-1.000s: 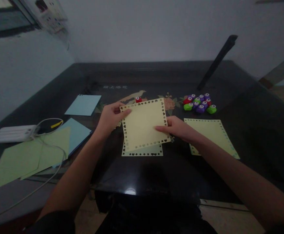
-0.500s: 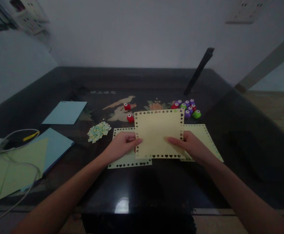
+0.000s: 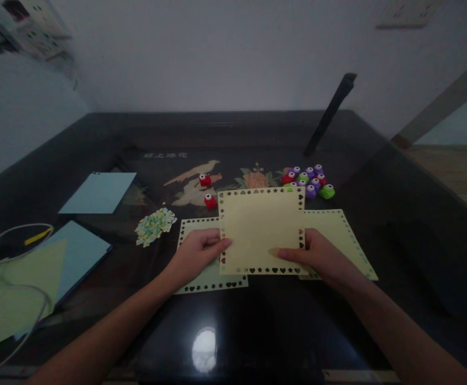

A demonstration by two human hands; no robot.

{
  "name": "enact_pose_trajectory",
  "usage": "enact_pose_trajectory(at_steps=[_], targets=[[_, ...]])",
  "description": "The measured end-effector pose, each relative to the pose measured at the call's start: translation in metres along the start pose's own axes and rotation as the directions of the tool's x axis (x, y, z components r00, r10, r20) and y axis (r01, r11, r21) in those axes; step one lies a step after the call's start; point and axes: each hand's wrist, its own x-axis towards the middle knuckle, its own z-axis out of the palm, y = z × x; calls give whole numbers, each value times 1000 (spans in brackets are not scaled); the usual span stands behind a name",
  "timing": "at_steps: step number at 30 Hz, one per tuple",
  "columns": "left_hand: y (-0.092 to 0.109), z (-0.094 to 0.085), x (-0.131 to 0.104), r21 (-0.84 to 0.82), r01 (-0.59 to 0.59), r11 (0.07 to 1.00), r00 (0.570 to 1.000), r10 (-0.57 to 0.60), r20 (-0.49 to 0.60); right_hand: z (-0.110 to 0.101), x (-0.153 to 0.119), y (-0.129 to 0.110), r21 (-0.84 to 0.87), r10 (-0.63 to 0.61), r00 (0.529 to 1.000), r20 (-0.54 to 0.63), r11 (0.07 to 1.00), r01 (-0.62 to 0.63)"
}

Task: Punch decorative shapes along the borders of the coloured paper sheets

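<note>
A yellow sheet of paper (image 3: pixel 257 230) with hearts and stars punched along its edges is held up between both hands. My left hand (image 3: pixel 199 255) pinches its left edge, thumb in front. On the right edge, my right hand (image 3: pixel 321 254) grips it the same way, fingers hidden behind. Beneath on the left lies a pale green punched sheet (image 3: pixel 205 280), partly covered. Another yellow punched sheet (image 3: pixel 337 238) rests under the right side. Two red craft punches (image 3: pixel 210 201) stand just beyond the held sheet, and a cluster of purple, green and red punches (image 3: pixel 311 191) is behind its right corner.
A heap of paper cut-outs (image 3: pixel 155 225) lies left of the hands. Farther left are a blue sheet (image 3: pixel 100 192), a stack of blue and green paper (image 3: pixel 83 240) and a white cable (image 3: pixel 43 299). A dark stick-like object (image 3: pixel 329 115) rises at the back right.
The view has shifted slightly, so the table things appear a little lower. Both hands keep their hold on the yellow sheet, which looks much the same.
</note>
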Motion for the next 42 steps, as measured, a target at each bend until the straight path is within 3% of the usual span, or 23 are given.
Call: enact_pose_trajectory(at_steps=[4, 10, 15, 16, 22, 26, 29, 32, 33, 36, 42], targets=[[0, 2, 0, 71, -61, 996, 998, 62, -22, 0, 2, 2, 17, -25, 1000, 15, 1000, 25], [-1, 2, 2, 154, -118, 981, 989, 130, -74, -4, 8, 12, 65, 35, 999, 8, 997, -35], [1, 1, 3, 192, -125, 973, 982, 148, -115, -5, 10, 16, 29, 72, 962, -264, 997, -67], [2, 0, 3, 195, -126, 973, 981, 152, -120, -5, 9, 15, 12, 57, 960, -275, 998, -56], [9, -1, 5, 274, -140, 951, 979, 174, -103, -8, 4, 8, 59, -40, 998, 42, 998, 37], [14, -6, 11, 340, -200, 919, 962, 250, -111, -9, 6, 8, 102, -79, 997, -1, 992, 78], [11, -20, 26, 369, -222, 902, 907, 330, -263, -12, 10, 10, 158, -98, 995, -34, 982, 103], [-1, -38, 46, 595, -90, 799, 797, 416, -438, -15, 12, 11, 241, -114, 993, -39, 963, 120], [-5, -43, 52, 661, -24, 750, 798, 412, -440, -16, 13, 12, 263, -120, 992, -43, 956, 127], [-16, -48, 65, 761, 95, 642, 852, 343, -396, -17, 14, 11, 307, -112, 992, -56, 944, 124], [-19, -40, 70, 855, 139, 500, 885, 326, -334, -16, 13, 10, 337, -98, 994, -47, 935, 108]])
